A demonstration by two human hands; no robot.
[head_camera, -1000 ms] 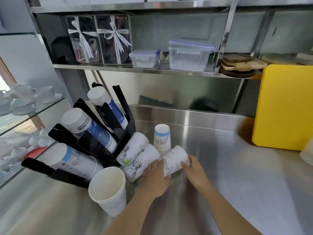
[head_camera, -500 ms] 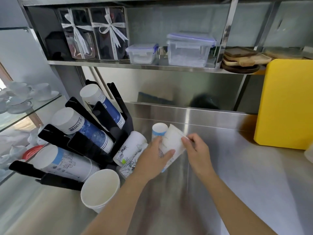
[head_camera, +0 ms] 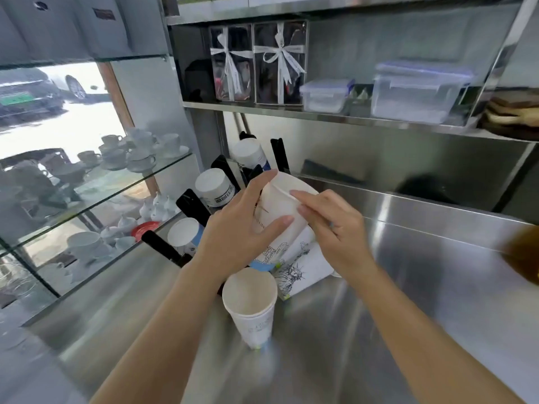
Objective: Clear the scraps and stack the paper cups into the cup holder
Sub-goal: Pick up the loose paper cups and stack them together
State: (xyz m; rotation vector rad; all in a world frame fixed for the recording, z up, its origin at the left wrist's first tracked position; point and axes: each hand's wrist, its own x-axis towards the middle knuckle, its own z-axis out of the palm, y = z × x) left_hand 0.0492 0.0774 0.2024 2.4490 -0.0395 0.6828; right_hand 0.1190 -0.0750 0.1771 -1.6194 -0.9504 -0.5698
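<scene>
A white paper cup (head_camera: 280, 205) with line drawings is held above the counter, rim tilted up and away. My left hand (head_camera: 239, 231) wraps its side, and my right hand (head_camera: 332, 228) pinches its rim from the right. Below them more printed cups (head_camera: 294, 275) lie on their sides on the steel counter (head_camera: 408, 301). One cup (head_camera: 250, 307) stands upright near me, mouth open. The black cup holder (head_camera: 192, 208) slants at the left, with stacks of cups (head_camera: 213, 188) in its slots, bottoms facing me.
Glass shelves (head_camera: 116, 188) with white teacups and saucers stand on the left. A steel shelf (head_camera: 350, 118) above the counter carries ribboned boxes and clear plastic containers (head_camera: 417, 94). A brown blurred object (head_camera: 522, 255) sits at the right edge.
Both hands took one lying cup off the counter and lifted it, turning its rim upward. The view has swung left, so the yellow board is out of sight.
</scene>
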